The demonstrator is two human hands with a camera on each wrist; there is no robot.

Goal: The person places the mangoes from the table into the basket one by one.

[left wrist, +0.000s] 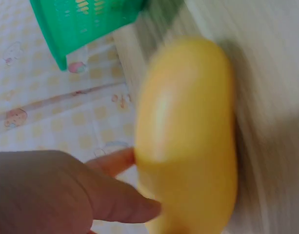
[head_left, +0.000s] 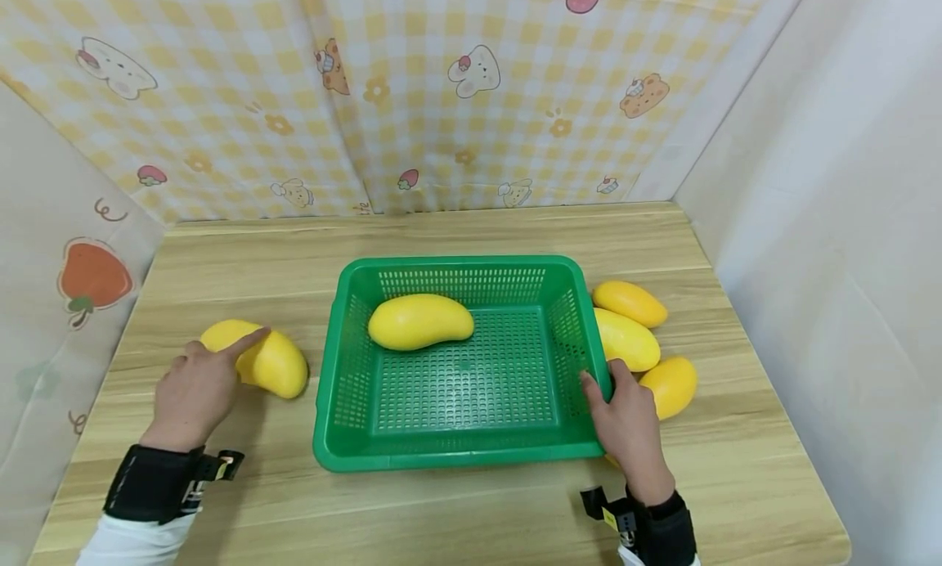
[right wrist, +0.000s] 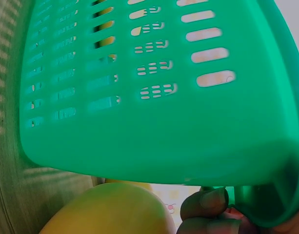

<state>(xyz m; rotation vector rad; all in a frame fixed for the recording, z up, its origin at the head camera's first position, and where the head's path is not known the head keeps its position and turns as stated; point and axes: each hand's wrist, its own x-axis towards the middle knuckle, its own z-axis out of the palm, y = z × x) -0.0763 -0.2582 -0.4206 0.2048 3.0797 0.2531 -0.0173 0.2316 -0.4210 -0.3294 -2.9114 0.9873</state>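
Observation:
In the head view my left hand [head_left: 195,390] lies at a yellow mango [head_left: 280,363] left of the basket, its index finger straight across the fruit. Close up in the left wrist view, the thumb and one finger are at the side of this mango [left wrist: 188,126], which looks blurred. My right hand [head_left: 629,419] grips the right rim of a green plastic basket [head_left: 456,461], thumb on the inside. Fingertips [right wrist: 212,202] show under the rim in the right wrist view. One mango [head_left: 419,322] lies inside the basket, toward its back left.
Several more mangoes lie right of the basket, including one at the back [head_left: 630,303], one against the basket wall [head_left: 625,339] and one beside my right hand [head_left: 671,386]. A wooden table [head_left: 441,517] carries everything. A checked cloth [head_left: 412,132] hangs behind; pale cloths flank both sides.

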